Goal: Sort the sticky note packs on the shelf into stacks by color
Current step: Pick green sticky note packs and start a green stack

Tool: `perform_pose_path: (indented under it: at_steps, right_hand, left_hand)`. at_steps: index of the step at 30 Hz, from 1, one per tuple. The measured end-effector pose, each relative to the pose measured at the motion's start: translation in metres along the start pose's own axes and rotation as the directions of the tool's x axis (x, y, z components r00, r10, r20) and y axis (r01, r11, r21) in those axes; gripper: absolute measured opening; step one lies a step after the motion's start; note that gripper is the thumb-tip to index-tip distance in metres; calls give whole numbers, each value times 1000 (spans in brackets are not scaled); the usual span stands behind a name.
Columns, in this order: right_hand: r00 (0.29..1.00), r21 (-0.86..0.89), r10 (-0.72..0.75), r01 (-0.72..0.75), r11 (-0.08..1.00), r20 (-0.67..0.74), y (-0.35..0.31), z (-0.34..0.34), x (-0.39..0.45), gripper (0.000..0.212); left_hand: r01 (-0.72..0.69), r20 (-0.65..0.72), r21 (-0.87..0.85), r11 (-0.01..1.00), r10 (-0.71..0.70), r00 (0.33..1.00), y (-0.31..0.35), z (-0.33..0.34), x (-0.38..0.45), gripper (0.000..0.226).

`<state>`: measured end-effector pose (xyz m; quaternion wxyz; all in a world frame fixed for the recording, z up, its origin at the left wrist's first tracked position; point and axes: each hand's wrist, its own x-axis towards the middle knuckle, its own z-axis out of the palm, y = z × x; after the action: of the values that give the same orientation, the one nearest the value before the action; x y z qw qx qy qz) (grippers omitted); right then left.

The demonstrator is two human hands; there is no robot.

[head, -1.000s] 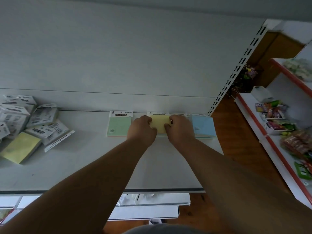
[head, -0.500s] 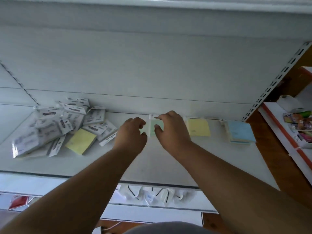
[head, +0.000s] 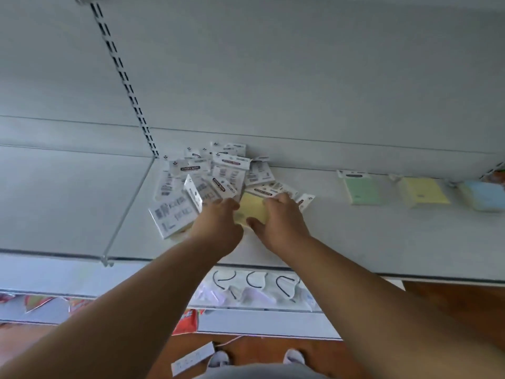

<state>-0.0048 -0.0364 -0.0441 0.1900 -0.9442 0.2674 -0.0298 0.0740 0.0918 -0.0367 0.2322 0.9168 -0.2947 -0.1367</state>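
Both hands moved off the green stack to the jumbled pile near the white metal shelf back edge; left hand and right hand look closed on a pale yellow square sticky note pack, probably bound for the yellow stack.

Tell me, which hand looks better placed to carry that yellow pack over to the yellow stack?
Probably the right hand: it grips the yellow pack on the side facing the yellow stack, with bare shelf between. The left hand sits on the pile side.
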Motion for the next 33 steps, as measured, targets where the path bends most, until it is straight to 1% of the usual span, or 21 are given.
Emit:
perform_pose_path:
  at_steps: [1,2,3,4,5,6,8,10,11,13,15,16,17,18,20,21,22,25,27,30,33]
  right_hand:
    - [998,19,53,-52,998,-23,-6,3,0,56]
    - [992,76,122,-119,990,-40,-10,4,2,55]
    - [977,171,208,-198,965,-43,-13,5,5,53]
    - [951,296,308,-284,912,-36,-16,4,8,50]
    - [915,430,403,-356,830,-21,-19,2,11,49]
    - [876,555,482,-397,731,-8,-20,0,13,49]
    - [825,722,565,-395,568,7,-22,-4,16,48]
    - [818,796,574,-370,479,34,-25,-8,15,43]
    - [826,824,562,-349,447,45,-25,-10,13,42]
    - [856,871,516,-281,402,38,-18,-19,8,43]
    - [900,907,435,-193,374,12,-4,-32,0,47]
    - [916,910,401,-161,383,-7,4,-39,-4,48]
    - [925,897,377,-136,420,-36,13,-46,-9,49]
    - [928,867,363,-114,485,-81,23,-53,-14,49]
    - [920,745,341,-90,661,-192,43,-66,-22,51]
    - [911,678,334,-88,730,-242,54,-72,-25,53]
    - [903,635,328,-82,768,-279,64,-78,-28,54]
    - [883,591,321,-63,804,-342,105,-95,-37,58]
    - [867,589,337,-63,805,-368,140,-107,-41,55]
    - [844,567,362,-86,819,-395,203,-125,-44,39]
    - [863,508,346,-125,852,-367,271,-148,-38,27]
  left_hand:
    - [-9,36,22,1000,8,999,-2,1,-1,51]
    - [-21,53,41,999,19,998,-3,2,-1,52]
    - [-36,61,53,998,33,998,-4,2,0,52]
    - [-39,70,53,998,35,997,-3,1,1,52]
    - [-28,80,38,999,25,997,-2,0,1,53]
    - [-13,85,15,1000,11,996,-2,-1,2,53]
    - [-9,84,-33,999,12,996,-2,-3,3,52]
    - [-22,70,-110,994,29,997,0,-4,0,49]
    - [-14,44,-187,982,23,999,2,-4,0,48]
    - [24,-30,-366,930,-37,999,6,-3,-2,44]
    - [48,-38,-520,853,-80,996,14,-1,-3,40]
    - [47,-18,-569,821,-70,997,21,0,-4,40]
    - [39,4,-593,804,-45,999,28,2,-5,41]
    - [25,22,-601,799,-15,1000,37,4,-6,42]
    - [1,41,-617,787,30,999,58,11,-5,44]
    - [-6,43,-629,777,43,998,68,15,-4,44]
    - [-7,50,-642,767,51,997,79,20,-3,43]
    - [-23,60,-660,751,83,995,117,42,4,36]
    - [-29,54,-639,768,82,995,148,61,7,31]
    - [-37,23,-586,809,63,998,204,94,13,27]
    - [-15,-18,-556,831,6,1000,263,132,20,26]
